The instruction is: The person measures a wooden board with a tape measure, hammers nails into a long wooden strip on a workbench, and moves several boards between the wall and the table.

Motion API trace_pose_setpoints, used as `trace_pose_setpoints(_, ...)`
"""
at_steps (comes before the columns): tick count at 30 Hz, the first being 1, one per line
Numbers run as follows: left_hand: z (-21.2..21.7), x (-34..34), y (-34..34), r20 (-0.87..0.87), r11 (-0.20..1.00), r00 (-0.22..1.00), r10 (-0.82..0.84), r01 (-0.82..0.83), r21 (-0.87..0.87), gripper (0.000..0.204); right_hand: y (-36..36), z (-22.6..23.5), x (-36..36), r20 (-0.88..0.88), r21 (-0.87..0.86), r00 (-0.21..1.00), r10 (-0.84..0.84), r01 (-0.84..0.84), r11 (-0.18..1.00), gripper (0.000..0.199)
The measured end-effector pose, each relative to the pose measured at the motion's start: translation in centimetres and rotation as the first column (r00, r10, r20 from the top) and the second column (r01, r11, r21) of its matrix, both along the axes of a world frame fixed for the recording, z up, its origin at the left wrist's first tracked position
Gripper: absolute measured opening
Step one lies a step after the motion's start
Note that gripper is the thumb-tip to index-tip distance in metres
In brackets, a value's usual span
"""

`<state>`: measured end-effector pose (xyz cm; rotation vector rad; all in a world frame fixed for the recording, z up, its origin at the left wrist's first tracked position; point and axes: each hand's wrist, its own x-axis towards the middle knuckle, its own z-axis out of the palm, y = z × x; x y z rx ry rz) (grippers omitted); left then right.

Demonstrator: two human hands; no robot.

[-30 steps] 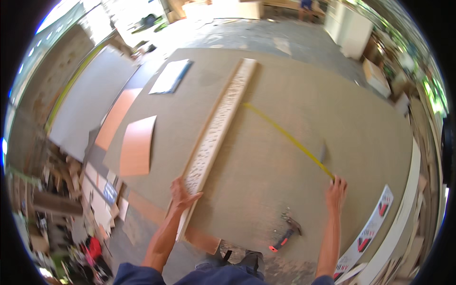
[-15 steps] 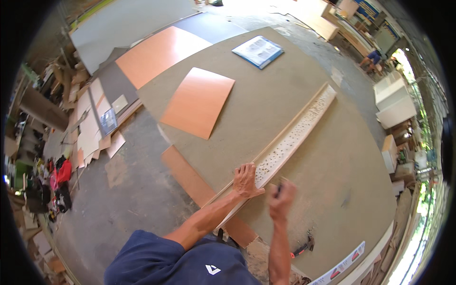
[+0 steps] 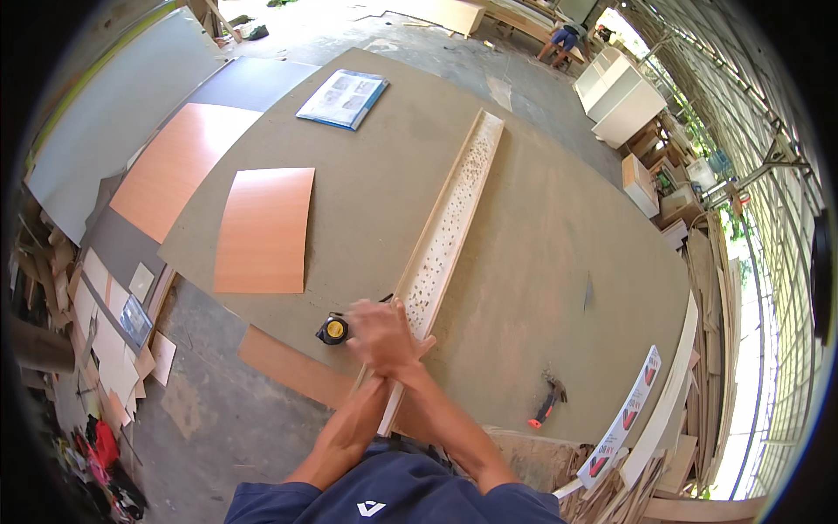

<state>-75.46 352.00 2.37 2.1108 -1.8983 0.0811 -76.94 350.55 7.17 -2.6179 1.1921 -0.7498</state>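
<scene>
Hands [image 3: 381, 336] are overlapped and blurred at the near end of the plank [image 3: 445, 240]; grip cannot be determined. Tape measure [image 3: 333, 330] lies just left; hammer [image 3: 547, 403] near right.

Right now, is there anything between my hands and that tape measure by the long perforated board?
Nothing visible. The hands overlap at the near end of the long perforated board, blurred, and the yellow and black tape measure lies just to their left on the big brown sheet, the gap bare. Which hand is nearer I cannot tell.
</scene>
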Motion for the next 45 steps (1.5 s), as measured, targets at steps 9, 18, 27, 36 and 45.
trace_pose_setpoints(9, 0.0, 0.0, -1.4, -0.382, 0.994, 0.922, -0.059, 0.089, 0.063, 0.104, 16.7, -8.5, -32.8, -0.191, -0.239, 0.046, -0.98, 0.967, 0.092, 0.063)
trace_pose_setpoints(18, -0.7, -0.8, -4.6, -0.393, 0.994, 0.918, -0.052, 0.085, 0.067, 0.094, 18.6, -9.6, -38.0, -0.238, 0.218, -0.082, -0.968, 0.967, -0.135, 0.061)
trace_pose_setpoints(27, -3.8, 0.9, -13.2, -0.339, 0.98, 0.937, -0.08, 0.136, 0.146, 0.078, 10.9, -6.3, -26.3, 0.429, 0.9, -0.353, -0.831, 0.246, 0.36, 0.028)
trace_pose_setpoints(36, -1.6, 1.0, -13.3, -0.416, 0.94, 0.909, -0.034, 0.17, 0.297, 0.076, -1.6, -1.0, -14.8, 0.339, 0.656, 0.542, -0.769, 0.449, 0.606, 0.032)
trace_pose_setpoints(45, -1.8, 0.5, -13.8, -0.416, 0.945, 0.909, -0.032, 0.163, 0.284, 0.077, -6.7, -4.1, -14.0, 0.228, 0.037, 0.758, -0.611, 0.62, 0.783, 0.028)
